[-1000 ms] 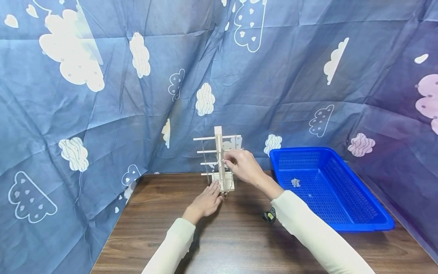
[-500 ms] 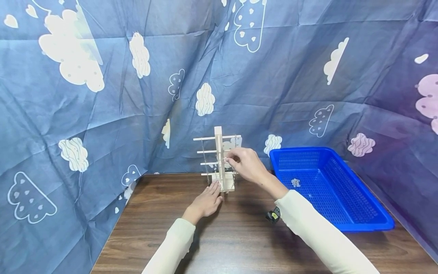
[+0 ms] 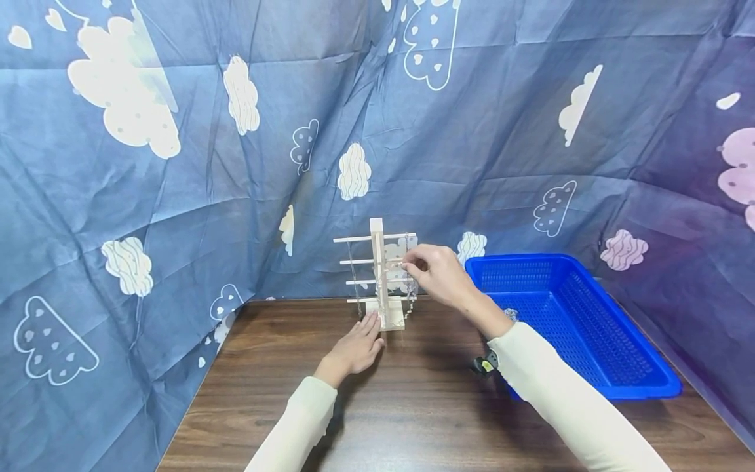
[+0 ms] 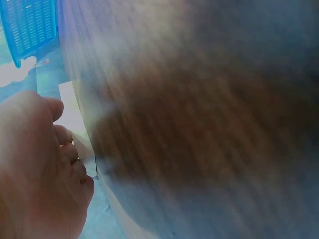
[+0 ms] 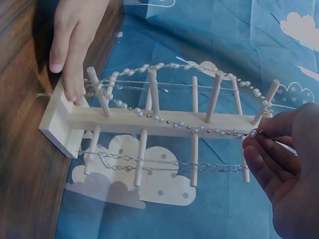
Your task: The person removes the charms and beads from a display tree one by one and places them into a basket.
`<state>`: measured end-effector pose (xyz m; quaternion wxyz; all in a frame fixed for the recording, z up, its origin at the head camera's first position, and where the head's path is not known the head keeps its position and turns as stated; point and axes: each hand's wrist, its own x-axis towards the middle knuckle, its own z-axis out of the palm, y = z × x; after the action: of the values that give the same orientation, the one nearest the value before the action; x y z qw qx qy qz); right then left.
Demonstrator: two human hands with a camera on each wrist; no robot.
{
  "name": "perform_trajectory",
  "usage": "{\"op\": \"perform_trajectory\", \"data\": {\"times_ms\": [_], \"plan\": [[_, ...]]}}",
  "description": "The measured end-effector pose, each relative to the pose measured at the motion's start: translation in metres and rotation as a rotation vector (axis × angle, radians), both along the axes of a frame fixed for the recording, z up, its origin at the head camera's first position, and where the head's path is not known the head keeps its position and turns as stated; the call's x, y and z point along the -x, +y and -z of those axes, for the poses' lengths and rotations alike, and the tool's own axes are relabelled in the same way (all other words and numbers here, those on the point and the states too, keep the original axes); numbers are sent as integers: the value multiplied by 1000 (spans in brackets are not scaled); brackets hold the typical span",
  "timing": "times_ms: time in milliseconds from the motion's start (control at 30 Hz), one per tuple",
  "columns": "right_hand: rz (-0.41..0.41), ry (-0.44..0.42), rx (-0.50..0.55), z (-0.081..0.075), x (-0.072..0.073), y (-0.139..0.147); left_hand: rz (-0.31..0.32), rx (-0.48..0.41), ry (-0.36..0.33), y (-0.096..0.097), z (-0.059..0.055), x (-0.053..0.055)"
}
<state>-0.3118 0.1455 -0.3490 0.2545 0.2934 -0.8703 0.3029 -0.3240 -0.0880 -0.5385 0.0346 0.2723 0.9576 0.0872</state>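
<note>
A wooden jewelry stand (image 3: 376, 252) with several pegs along its post stands near the back of the table. My right hand (image 3: 436, 272) is just right of the post, pinching a strand between thumb and fingertips. In the right wrist view that strand is a pearl-bead necklace (image 5: 155, 118); my right hand (image 5: 294, 174) grips it by a bead close to the top peg. The rest of the necklace runs along the pegs in a long loop. My left hand (image 3: 354, 347) rests its fairly straight fingers on the base of the stand (image 5: 55, 122).
Silver chains (image 5: 124, 167) hang from other pegs of the stand. To the right is a blue plastic basket (image 3: 519, 255) holding a small clear, shiny item (image 3: 512, 314), partly behind the right forearm. A cloud-printed blue cloth (image 3: 307, 242) rises behind the brown wooden table (image 3: 401, 406).
My right hand has moved to the right and slightly up, away from the post, still pinching the necklace. My left hand has stayed on the base.
</note>
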Motion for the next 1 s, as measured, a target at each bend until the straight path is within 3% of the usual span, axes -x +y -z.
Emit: {"op": "perform_trajectory", "data": {"times_ms": [200,467,1000], "plan": [[-1,18,14,-6,-2,6,-4,7,11,-1,5,3],[-37,26,27,-9,-6,5,-7,-9,5,0,-4,-2],[-68,54,29,-11,-13,3,0,-7,2,0,-4,-3]]}}
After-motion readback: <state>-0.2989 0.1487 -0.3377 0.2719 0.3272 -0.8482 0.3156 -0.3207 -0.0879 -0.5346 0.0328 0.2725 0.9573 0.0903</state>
